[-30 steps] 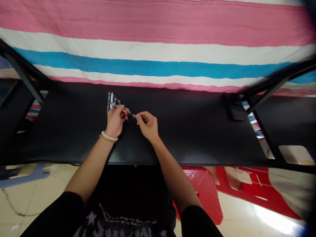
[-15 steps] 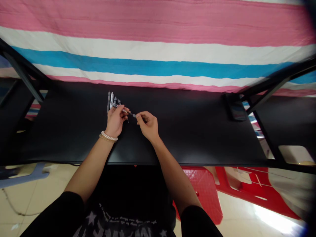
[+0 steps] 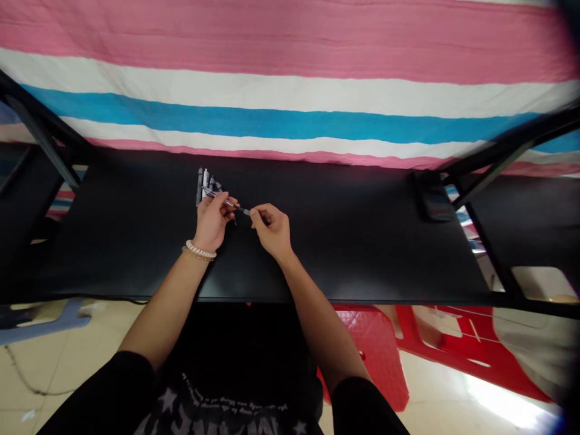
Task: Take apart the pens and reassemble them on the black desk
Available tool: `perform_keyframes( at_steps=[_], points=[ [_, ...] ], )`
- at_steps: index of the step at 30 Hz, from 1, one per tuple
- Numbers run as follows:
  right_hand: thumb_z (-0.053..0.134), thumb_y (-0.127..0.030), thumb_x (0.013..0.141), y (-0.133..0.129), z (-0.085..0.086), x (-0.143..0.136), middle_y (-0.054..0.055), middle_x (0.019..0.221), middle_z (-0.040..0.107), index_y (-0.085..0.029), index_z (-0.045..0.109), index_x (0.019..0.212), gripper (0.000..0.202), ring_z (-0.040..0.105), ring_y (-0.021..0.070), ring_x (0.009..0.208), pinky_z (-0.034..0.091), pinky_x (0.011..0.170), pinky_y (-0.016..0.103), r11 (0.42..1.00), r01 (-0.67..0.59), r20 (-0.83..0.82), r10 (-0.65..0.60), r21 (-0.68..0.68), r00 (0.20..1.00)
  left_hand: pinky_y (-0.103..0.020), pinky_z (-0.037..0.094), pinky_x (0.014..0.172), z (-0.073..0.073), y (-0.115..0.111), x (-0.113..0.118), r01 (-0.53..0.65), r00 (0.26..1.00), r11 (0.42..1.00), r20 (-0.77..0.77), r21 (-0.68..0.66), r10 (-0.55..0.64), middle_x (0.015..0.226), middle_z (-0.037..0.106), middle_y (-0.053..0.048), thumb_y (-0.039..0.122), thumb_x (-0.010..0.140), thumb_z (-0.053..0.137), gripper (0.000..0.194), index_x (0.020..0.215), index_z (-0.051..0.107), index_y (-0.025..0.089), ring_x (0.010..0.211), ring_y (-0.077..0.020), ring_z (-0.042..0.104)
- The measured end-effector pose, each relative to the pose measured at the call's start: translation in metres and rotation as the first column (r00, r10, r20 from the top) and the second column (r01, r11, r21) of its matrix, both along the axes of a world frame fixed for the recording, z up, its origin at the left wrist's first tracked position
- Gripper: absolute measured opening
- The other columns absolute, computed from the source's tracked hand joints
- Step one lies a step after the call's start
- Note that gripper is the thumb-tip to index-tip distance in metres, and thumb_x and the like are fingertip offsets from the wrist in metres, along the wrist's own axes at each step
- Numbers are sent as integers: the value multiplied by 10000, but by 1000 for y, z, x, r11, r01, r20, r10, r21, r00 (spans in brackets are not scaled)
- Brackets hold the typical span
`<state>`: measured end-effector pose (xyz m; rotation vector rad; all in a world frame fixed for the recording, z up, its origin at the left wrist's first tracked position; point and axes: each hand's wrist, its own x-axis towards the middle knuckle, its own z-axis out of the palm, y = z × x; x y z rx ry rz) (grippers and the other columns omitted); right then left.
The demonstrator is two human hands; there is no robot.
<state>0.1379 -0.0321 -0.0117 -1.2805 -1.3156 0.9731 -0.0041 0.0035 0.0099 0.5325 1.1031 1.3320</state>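
Head view: near the middle of the frame, over a black counter (image 3: 344, 241), the left hand (image 3: 211, 220) is closed around a slim pen (image 3: 226, 203) while the right hand (image 3: 272, 229) pinches its tip end between thumb and fingertips. More pens (image 3: 203, 179) lie just above the left hand. A dark phone (image 3: 432, 196) rests at right.

1. A long black table (image 3: 344, 254) fills the middle.
2. A big striped cloth (image 3: 290, 90) hangs behind it, pink, white and blue.
3. A small dark box (image 3: 432, 196) sits on the table, far to the right.
4. A red plastic chair (image 3: 385, 350) stands below the table on the pale floor (image 3: 40, 362).
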Motion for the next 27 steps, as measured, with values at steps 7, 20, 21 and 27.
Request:
perform_keyframes(
  at_steps=[7, 20, 21, 27],
  points=[
    [613, -502, 923, 0, 1, 0, -25, 611, 600, -195, 652, 830, 324, 515, 100, 533, 390, 531, 249, 1000, 10, 8, -10, -11, 1000, -190, 455, 516, 1, -1, 0, 1, 1000, 1000, -1, 5, -1, 707, 676, 0, 242, 782, 707, 122, 765, 603, 182, 601, -92, 618],
    [724, -557, 837, -2, -8, -4, 20, 779, 685, -196, 704, 919, 371, 584, 109, 600, 518, 538, 252, 1000, -10, -128, 8, -11, 992, -200, 517, 613, 0, -1, 1, -29, 1000, 999, 11, 26, 29, 716, 676, 8, 272, 791, 743, 177, 795, 586, 189, 664, -102, 676],
    [733, -550, 832, -2, -9, -4, 21, 781, 688, -195, 707, 918, 366, 591, 110, 597, 529, 539, 255, 1000, -7, -138, 6, -11, 990, -204, 526, 628, -1, -1, 2, -27, 1000, 999, 14, 24, 26, 720, 681, 8, 272, 790, 752, 187, 800, 584, 189, 671, -104, 684],
    [755, -448, 840, -2, -10, -5, 35, 826, 712, -197, 739, 932, 268, 654, 128, 628, 579, 584, 284, 999, -1, -202, 10, 47, 979, -241, 569, 700, -5, -3, 4, 28, 999, 998, 32, 53, -30, 762, 715, -2, 349, 760, 833, 314, 836, 578, 183, 723, -129, 727]
  ],
)
